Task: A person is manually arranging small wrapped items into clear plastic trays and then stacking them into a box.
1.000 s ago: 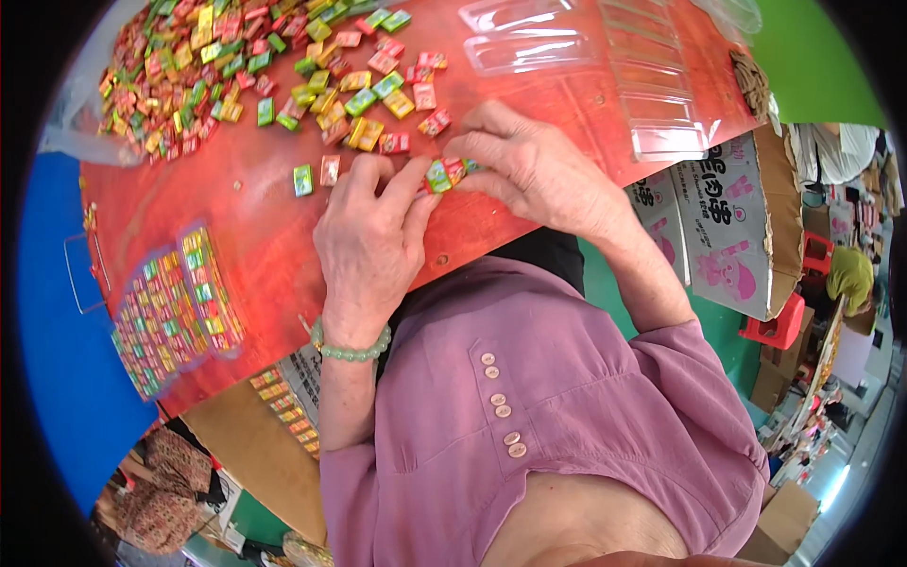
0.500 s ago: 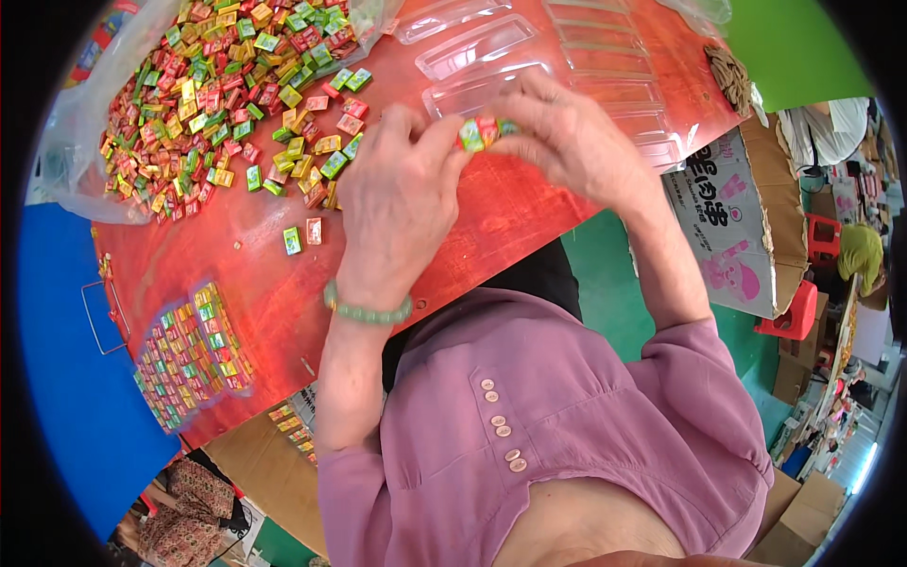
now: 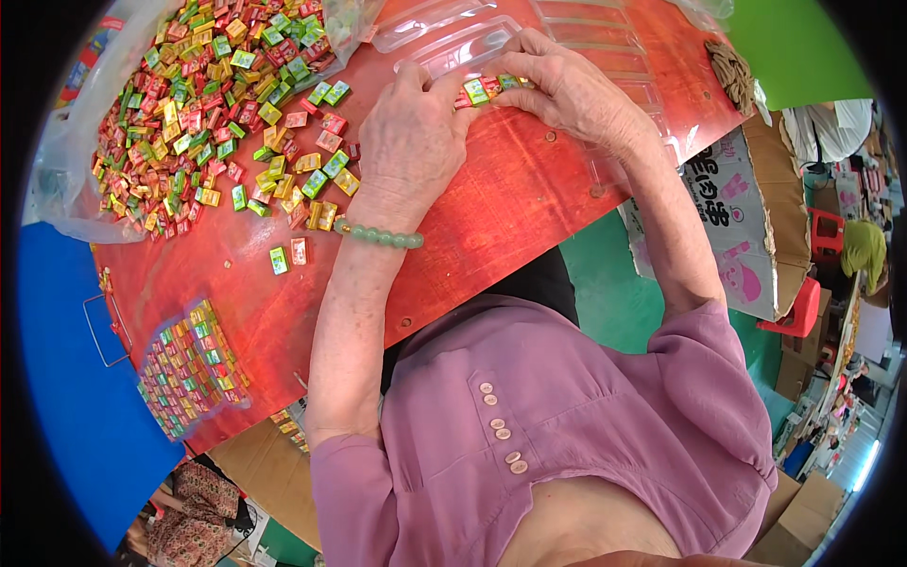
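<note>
Head view, upper ctr of frame: a worker's L hand [image 3: 408, 137] and R hand [image 3: 576, 99] grip a short row of small block-shaped pcs [image 3: 480, 91], red, green & yellow, pinched btwn the fingertips of both, at the near side of a clear tray [image 3: 468, 45]; whether row touches tray, can't tell. Upper left, a heap of loose pcs [image 3: 217, 94] spills from a clear bag [image 3: 71, 184] onto the red tabletop [image 3: 472, 213]; lower left, packed rows [image 3: 184, 369] lie side by side. Risk, by the look of it: row seems held only by pressure at its ends, so a slack or uneven squeeze could buckle the middle & drop pcs. Tray looks thin & light; a knuckle bump could slide it. Stray pcs nr the L wrist, w/ its green bead bracelet [image 3: 378, 235], might get swept aside by a careless arm.
</note>
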A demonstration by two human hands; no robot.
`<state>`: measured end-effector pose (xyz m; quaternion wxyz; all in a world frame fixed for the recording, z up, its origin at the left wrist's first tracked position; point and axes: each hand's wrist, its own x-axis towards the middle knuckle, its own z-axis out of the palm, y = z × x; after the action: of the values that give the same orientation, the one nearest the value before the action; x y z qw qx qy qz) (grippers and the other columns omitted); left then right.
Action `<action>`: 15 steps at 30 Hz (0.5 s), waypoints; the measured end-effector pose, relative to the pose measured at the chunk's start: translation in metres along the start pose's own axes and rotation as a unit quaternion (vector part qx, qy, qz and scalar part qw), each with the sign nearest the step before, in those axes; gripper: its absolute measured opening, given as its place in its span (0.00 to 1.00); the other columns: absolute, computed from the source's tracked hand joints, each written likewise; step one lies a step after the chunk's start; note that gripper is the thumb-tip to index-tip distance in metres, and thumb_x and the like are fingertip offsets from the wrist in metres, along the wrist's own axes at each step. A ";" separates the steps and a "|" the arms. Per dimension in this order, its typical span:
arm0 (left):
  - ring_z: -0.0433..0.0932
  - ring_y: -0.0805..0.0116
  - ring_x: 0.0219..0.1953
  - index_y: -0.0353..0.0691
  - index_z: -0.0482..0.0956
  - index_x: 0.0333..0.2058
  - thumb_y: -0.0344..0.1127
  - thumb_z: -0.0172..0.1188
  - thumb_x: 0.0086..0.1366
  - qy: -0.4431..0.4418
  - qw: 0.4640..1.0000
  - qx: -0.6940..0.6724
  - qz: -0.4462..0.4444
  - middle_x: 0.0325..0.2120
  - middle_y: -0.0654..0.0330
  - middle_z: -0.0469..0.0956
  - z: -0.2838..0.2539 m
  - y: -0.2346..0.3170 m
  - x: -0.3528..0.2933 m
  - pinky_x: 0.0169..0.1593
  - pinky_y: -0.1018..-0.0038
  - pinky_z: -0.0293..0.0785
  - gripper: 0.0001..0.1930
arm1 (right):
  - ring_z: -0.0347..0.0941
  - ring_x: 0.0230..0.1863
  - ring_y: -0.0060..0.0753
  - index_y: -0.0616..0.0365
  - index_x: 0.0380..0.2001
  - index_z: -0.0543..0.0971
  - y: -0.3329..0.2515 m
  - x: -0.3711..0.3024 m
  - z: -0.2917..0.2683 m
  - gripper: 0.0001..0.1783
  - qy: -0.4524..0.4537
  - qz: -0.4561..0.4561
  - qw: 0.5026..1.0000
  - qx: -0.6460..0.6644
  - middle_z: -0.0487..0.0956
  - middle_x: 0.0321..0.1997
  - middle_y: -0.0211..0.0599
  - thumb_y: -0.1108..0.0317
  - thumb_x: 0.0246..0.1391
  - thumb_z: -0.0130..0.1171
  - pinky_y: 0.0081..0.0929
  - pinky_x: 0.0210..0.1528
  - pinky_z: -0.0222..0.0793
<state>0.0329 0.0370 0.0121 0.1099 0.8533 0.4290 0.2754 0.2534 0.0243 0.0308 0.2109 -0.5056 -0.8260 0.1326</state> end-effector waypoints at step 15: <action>0.79 0.48 0.45 0.33 0.78 0.45 0.33 0.71 0.59 0.039 0.999 -0.030 0.022 0.44 0.48 0.76 -0.008 -0.002 -0.011 0.47 0.57 0.79 0.17 | 0.76 0.48 0.52 0.58 0.47 0.79 -0.005 -0.013 0.002 0.15 0.074 0.015 0.995 -0.067 0.75 0.45 0.43 0.64 0.60 0.66 0.44 0.49 0.74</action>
<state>0.0222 0.0289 0.0136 0.1125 0.8472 0.4058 0.3240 0.2541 0.0107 0.0282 0.2354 -0.5393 -0.8074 0.0422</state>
